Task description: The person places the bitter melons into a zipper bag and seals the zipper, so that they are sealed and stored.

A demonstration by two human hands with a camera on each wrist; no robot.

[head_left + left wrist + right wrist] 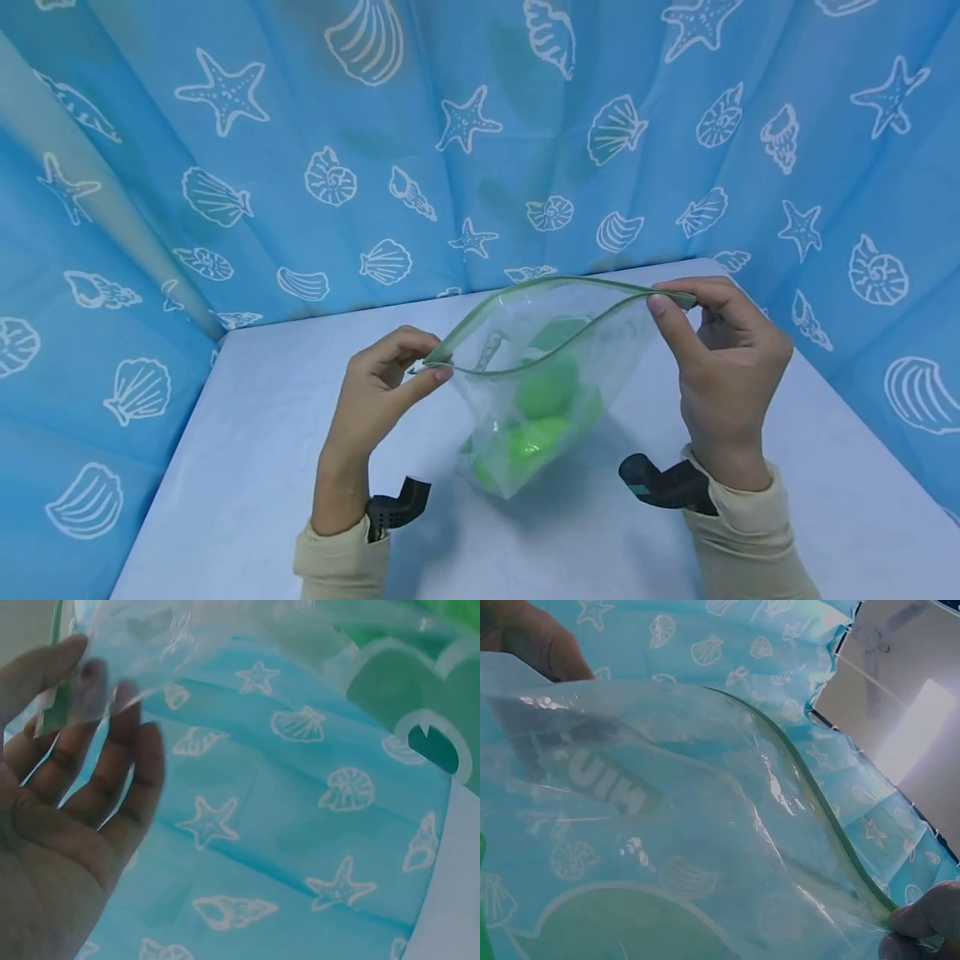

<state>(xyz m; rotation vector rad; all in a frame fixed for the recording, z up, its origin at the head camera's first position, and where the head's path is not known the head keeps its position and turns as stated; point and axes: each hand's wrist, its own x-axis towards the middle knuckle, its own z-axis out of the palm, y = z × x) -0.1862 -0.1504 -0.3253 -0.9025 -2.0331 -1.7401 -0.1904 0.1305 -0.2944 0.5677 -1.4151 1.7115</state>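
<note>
A clear zip bag (480, 408) with a green zip strip hangs between the hands, its mouth spread partway. The left hand (375, 392) pinches one end of the strip between thumb and fingers. At the opposite end, higher up, the right hand (731, 362) pinches the other corner. Several bright green rounded things (547, 392) lie in the bottom of the bag, blurred by the plastic. In the right wrist view, the bag (705, 795) carries printed lettering and a green printed shape, and fingers (926, 911) grip the strip's end.
The bag is over a white table (247, 467). Around the table's back and sides hangs a blue curtain (285, 200) printed with white shells and starfish. Black wrist devices (401, 504) sit at both beige sleeves (341, 558).
</note>
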